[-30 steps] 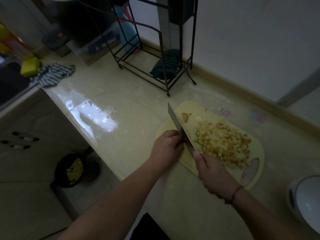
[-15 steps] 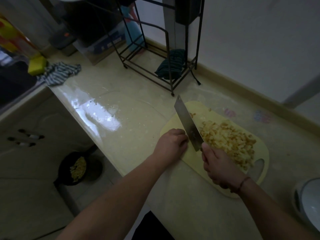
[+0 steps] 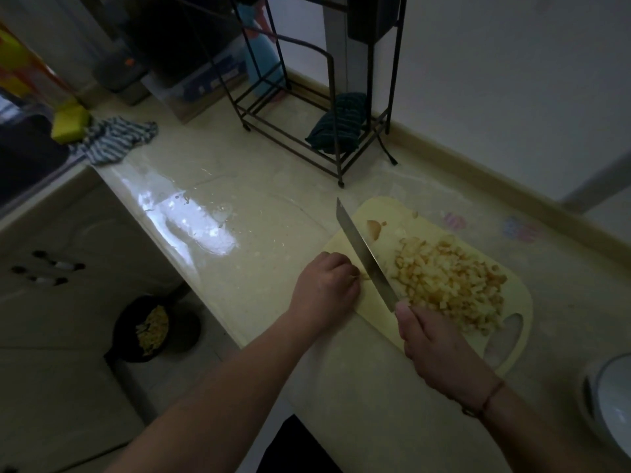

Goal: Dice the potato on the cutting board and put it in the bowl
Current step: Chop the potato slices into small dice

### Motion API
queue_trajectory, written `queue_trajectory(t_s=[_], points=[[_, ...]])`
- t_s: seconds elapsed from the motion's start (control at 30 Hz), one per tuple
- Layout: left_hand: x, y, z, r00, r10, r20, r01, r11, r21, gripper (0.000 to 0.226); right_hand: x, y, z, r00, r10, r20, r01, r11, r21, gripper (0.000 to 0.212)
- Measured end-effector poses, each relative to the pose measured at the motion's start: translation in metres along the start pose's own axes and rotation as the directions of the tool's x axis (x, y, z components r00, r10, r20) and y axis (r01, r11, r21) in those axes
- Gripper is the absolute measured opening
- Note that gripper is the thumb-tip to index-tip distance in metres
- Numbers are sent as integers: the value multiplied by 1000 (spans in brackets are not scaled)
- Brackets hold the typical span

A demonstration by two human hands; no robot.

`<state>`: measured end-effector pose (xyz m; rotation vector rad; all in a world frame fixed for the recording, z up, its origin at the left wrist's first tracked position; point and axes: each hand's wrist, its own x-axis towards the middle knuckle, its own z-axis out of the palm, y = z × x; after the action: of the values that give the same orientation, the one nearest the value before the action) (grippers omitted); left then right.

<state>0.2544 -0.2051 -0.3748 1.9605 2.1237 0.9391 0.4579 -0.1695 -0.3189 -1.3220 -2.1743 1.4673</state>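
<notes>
Pale yellow plastic cutting board (image 3: 444, 213) with a cut-out handle hole, lying flat on the glossy cream counter (image 3: 266, 213); taken as landmark. On the board's middle and near-right portion: a heap of diced potato (image 3: 447, 278), small pale and golden cubes, filling most of the surface. Toward the board's far-left corner: one larger uncut potato piece (image 3: 374, 228), apart from the heap. Broad steel kitchen knife (image 3: 365, 256), blade running along the heap's left edge, tip pointing to the board's far end. Right hand (image 3: 440, 349) at the board's near edge, fingers curled round the knife handle, a thin cord bracelet on the wrist. Left hand (image 3: 324, 290) at the board's near-left corner, just left of the blade, fingers curled down; a small pale piece shows at the fingertips, whether it is held cannot be told. White round bowl (image 3: 611, 404) on the counter right of the board, partly cut off by the picture edge, well apart from the heap. Black wire rack (image 3: 307, 97) beyond the board against the wall, a dark green folded cloth (image 3: 338, 128) on its lower tier. Striped blue-and-white rag (image 3: 116, 141) and yellow sponge (image 3: 70, 122) far left of the board. Black pan (image 3: 150, 329) with yellowish contents on the floor, left of the board.
</notes>
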Motion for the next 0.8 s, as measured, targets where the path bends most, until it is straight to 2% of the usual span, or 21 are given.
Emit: queue_trajectory(t_s=[0.23, 0.37, 0.5, 0.63, 0.8], points=[[7, 9, 8, 996, -29, 86, 28, 1000, 13, 27, 2, 3, 4, 1000, 19, -6, -19, 1000, -1, 70], [9, 10, 6, 995, -53, 84, 54, 998, -18, 30, 1, 2, 5, 1000, 26, -6, -26, 999, 21, 69], [8, 9, 6, 995, -46, 88, 48, 998, -27, 21, 1, 1, 7, 1000, 21, 2, -21, 1000, 20, 56], [8, 9, 6, 999, -25, 44, 26, 999, -36, 29, 4, 3, 10, 1000, 20, 16, -20, 1000, 18, 54], [9, 5, 8, 999, -21, 30, 23, 998, -54, 27, 22, -1, 11, 996, 69, 55, -70, 997, 10, 47]])
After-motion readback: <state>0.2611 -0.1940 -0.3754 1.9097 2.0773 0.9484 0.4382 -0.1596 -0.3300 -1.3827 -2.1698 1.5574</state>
